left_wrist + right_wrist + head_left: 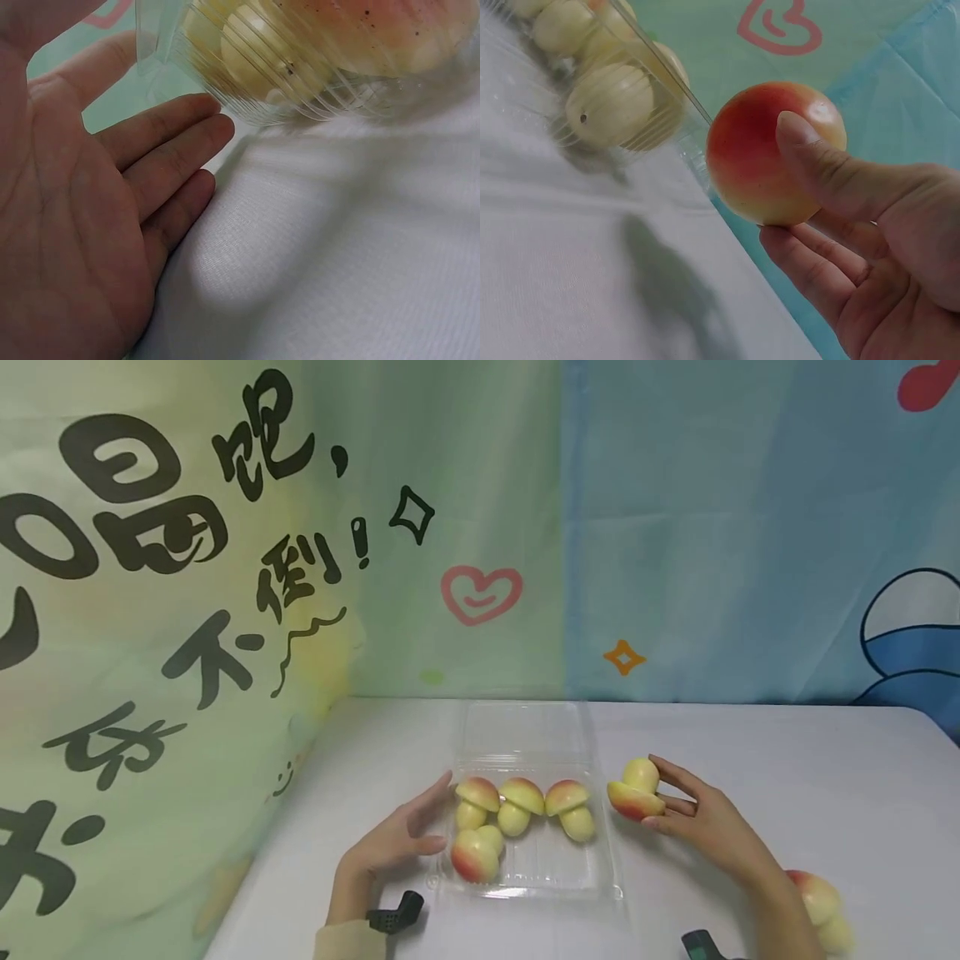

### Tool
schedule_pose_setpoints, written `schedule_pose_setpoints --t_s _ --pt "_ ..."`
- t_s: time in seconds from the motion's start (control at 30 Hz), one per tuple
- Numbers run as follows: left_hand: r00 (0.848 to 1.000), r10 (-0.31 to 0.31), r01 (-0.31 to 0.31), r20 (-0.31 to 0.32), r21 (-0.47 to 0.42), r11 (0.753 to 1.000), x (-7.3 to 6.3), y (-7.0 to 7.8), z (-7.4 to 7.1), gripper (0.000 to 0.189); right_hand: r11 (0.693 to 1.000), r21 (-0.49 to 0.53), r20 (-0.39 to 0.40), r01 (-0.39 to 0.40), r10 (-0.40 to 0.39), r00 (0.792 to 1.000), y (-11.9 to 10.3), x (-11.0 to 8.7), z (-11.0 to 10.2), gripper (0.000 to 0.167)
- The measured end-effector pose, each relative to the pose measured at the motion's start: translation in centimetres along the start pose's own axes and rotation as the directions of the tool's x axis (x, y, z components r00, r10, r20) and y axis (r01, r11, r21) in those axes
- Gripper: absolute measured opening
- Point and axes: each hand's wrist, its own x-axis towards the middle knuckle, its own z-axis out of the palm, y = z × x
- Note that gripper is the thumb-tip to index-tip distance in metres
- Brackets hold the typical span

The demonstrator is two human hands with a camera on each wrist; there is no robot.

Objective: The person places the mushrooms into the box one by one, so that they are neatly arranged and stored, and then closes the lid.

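A toy mushroom (636, 799) with a red-and-yellow cap and pale stem is pinched between the thumb and fingers of my right hand (701, 818), just right of the clear plastic box (551, 872). In the head view its cap faces down and its stem up; the right wrist view shows the cap (757, 161) under my thumb. Several more mushrooms (521, 806) lie inside the box, three along the back and one at front left (476, 856). My left hand (401, 835) has its fingers extended at the box's left side, fingertips close by the ribbed wall (247, 97).
The box's transparent lid (525, 731) is folded back toward the far table edge. Another mushroom (821, 906) lies on the white table (825, 777) at right, partly behind my right forearm. A printed curtain (712, 527) hangs behind the table.
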Motion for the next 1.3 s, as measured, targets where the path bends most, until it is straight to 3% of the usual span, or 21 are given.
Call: schedule_pose_setpoints --t_s 0.23,0.8,1.17,1.3 --pt "1.000 0.000 0.000 -0.004 -0.005 1.000 -0.5 0.0 0.3 0.087 0.999 -0.035 -0.023 -0.012 0.012 1.000 0.2 0.1 0.2 0.086" --pt "1.000 -0.022 0.021 -0.007 -0.058 0.998 -0.9 -0.2 0.3 0.087 0.998 0.064 0.034 -0.002 0.000 0.999 -1.4 0.3 1.6 0.082" --pt "1.000 -0.011 0.011 -0.005 0.008 1.000 -0.2 0.1 -0.3 0.086 0.997 0.072 0.073 -0.015 0.010 0.997 -3.4 0.9 3.0 0.082" --pt "1.000 -0.020 0.020 -0.004 -0.005 1.000 0.1 0.4 -0.4 0.087 0.997 0.076 0.086 -0.005 -0.002 0.996 -4.1 1.1 3.3 0.083"
